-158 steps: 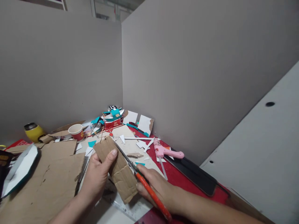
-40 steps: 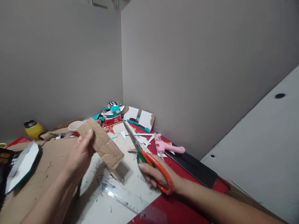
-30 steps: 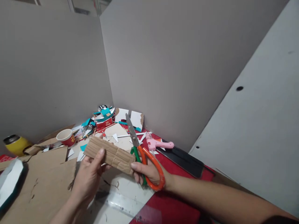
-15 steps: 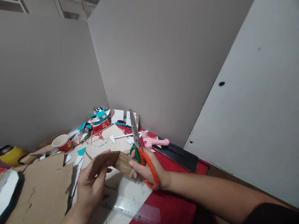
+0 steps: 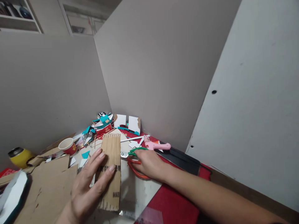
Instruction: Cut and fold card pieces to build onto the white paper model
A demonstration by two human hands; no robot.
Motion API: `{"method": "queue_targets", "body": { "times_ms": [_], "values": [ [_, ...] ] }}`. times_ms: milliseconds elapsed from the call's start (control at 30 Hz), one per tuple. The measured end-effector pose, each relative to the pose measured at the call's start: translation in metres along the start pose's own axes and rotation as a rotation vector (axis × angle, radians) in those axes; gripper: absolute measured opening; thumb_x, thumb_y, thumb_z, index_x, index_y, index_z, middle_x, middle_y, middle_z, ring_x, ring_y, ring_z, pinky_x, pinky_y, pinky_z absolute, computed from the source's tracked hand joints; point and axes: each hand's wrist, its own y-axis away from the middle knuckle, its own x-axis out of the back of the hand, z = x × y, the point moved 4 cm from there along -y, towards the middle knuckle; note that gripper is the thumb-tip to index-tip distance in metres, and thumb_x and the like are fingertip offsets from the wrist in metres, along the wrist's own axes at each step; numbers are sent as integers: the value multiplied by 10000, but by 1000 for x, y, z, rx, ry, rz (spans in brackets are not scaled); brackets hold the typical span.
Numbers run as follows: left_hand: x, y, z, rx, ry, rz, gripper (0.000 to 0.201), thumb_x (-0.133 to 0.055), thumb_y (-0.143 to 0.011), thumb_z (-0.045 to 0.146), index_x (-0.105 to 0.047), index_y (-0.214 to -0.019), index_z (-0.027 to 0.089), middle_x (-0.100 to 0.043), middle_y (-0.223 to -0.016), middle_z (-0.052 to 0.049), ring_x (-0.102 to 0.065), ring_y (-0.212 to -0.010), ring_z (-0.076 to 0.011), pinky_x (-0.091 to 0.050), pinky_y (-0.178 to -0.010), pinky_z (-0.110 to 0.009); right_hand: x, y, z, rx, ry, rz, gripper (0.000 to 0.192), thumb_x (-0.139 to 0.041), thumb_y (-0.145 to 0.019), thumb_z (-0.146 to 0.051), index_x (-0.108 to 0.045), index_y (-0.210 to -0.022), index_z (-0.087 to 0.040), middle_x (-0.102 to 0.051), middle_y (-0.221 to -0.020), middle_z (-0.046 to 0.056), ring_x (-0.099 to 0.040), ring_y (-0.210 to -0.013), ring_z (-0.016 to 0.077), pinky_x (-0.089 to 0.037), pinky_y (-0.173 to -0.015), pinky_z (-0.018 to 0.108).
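A corrugated cardboard strip [image 5: 111,183] with dark printed lettering stands lengthwise before me, its printed face toward the camera. My left hand [image 5: 87,183] grips it from the left side, thumb lying across the lettering. Just right of the strip, my right hand [image 5: 149,161] has its fingers around the handles of the scissors [image 5: 137,174], one green and one orange-red. The scissors point left, and their blades are hidden behind the strip beyond the pivot. Partly covered by the strip and my left hand is the pale board on the table.
Large cardboard pieces [image 5: 49,183] lie at left, near a paper cup [image 5: 67,146] and a yellow bottle [image 5: 20,157]. A pink glue gun [image 5: 157,145] rests beside a black flat object [image 5: 178,158]. A clear ruler [image 5: 149,216] lies in front. Grey partitions [image 5: 149,68] rise behind.
The cardboard strip, bent between both hands before, now stands flat and upright in my left hand. My right hand has let go of it and lowered the scissors from upward-pointing to leftward.
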Motion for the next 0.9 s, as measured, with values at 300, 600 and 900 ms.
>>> {"method": "queue_targets", "body": {
  "times_ms": [300, 600, 900],
  "values": [
    [-10, -2, 1, -21, 43, 96, 396, -527, -890, 159, -625, -1229, 340, -551, -1318, -74, -495, -1260, -298, -411, -1052, -497, 20, 14, -19, 245, -28, 298, 420, -556, -879, -304, -509, -1264, -141, -615, -1201, 161, -567, -1112, 269, -453, -917, 409],
    [-15, -13, 9, 198, 306, -146, 438, -535, -859, 175, -600, -1260, 342, -541, -1338, -80, -492, -1247, -253, -412, -1030, -421, 59, 14, -60, 793, 53, 634, 424, -441, -923, -196, -458, -1345, -223, -630, -1227, 105, -518, -1158, 260, -433, -935, 460],
    [-25, -10, -13, 1048, 846, -414, 346, -721, -724, 468, -681, -852, 150, -570, -525, 49, -307, -341, -26, -256, -334, -158, 49, 3, -56, 791, 102, 739, 321, -476, -927, -172, -576, -1232, -157, -663, -1124, 123, -565, -981, 246, -465, -804, 410]
  ]
}}
